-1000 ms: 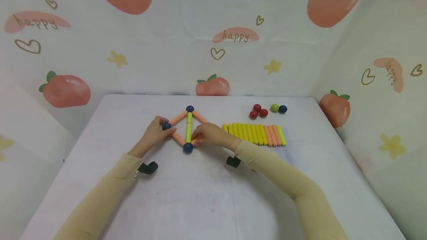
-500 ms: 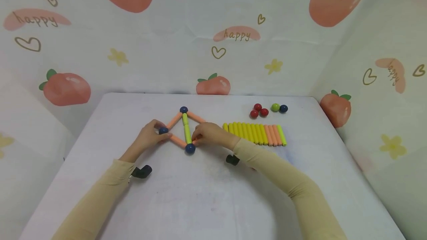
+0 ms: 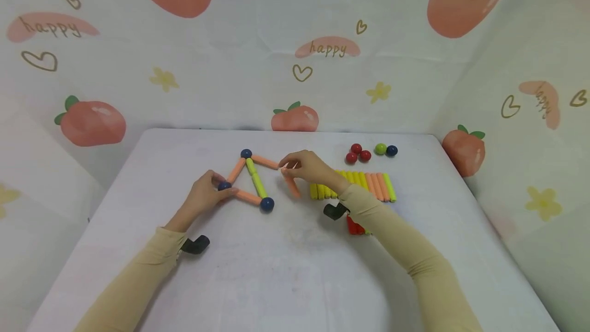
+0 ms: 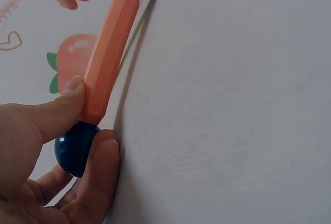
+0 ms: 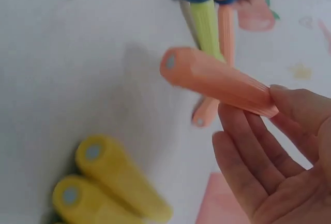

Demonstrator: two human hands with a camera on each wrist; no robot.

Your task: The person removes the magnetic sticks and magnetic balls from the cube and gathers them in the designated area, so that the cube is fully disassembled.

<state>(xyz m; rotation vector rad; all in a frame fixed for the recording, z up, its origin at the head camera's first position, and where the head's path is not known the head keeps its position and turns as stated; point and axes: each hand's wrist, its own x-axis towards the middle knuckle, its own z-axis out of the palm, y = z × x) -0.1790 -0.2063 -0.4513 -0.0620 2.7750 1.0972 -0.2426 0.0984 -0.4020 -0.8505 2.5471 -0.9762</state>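
Observation:
My left hand [image 3: 205, 193] holds a dark blue ball [image 4: 72, 149] at the left corner of a flat frame, thumb against the orange stick [image 4: 111, 58] joined to it. Other blue balls mark the top corner [image 3: 246, 153] and front corner [image 3: 267, 204]. Two light green rods [image 3: 256, 178] run end to end between those. From the top ball an orange stick [image 3: 265, 161] reaches right, its far end near my right fingertips. My right hand [image 3: 313, 168] pinches a separate orange stick [image 5: 217, 79] by one end; the other end, with a grey tip, points away from the hand.
To the right lies a row of yellow sticks [image 3: 355, 178], orange sticks [image 3: 379, 187] and a green stick [image 3: 389, 187]. Several red sticks [image 3: 354, 225] show beside the right forearm. Red balls [image 3: 356, 148], a green ball [image 3: 380, 149] and a blue ball [image 3: 392, 150] lie behind.
The right hand has moved back and right, taking the orange stick away from the front ball. The frame has turned and shifted left with the left hand on its corner ball.

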